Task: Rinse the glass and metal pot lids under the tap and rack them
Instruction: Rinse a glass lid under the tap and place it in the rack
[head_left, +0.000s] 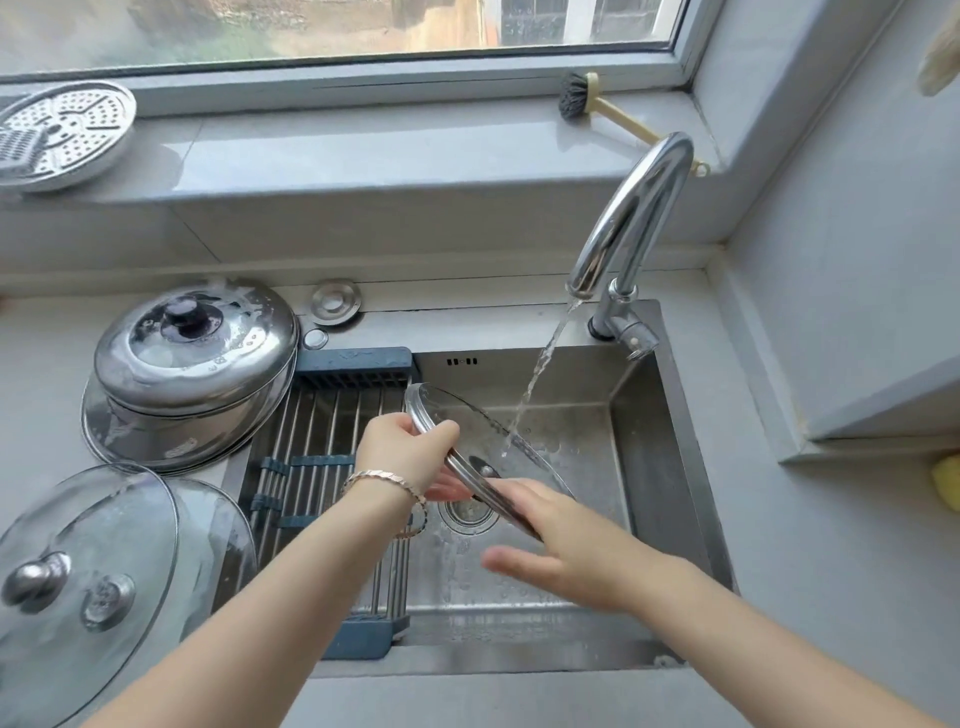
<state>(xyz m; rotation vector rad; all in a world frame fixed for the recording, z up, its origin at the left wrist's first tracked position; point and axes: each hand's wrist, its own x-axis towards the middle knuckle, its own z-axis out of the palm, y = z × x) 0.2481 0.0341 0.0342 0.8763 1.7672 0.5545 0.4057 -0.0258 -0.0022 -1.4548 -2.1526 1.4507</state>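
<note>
One clear, tilted glass lid (467, 426) is gripped by the left hand (400, 447) and touched by the flat right hand (561, 540) under the tap (631, 208).

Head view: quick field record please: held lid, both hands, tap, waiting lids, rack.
held lid: glass lid, tilted under the stream over the sink
left hand: grips its upper rim
right hand: laid flat against its lower edge
tap: running
waiting: metal lids stacked, glass lids nearer, left counter
rack: spans sink's left side

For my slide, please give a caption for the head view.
Left hand grips a glass lid under the tap; right hand touches its rim.
</note>
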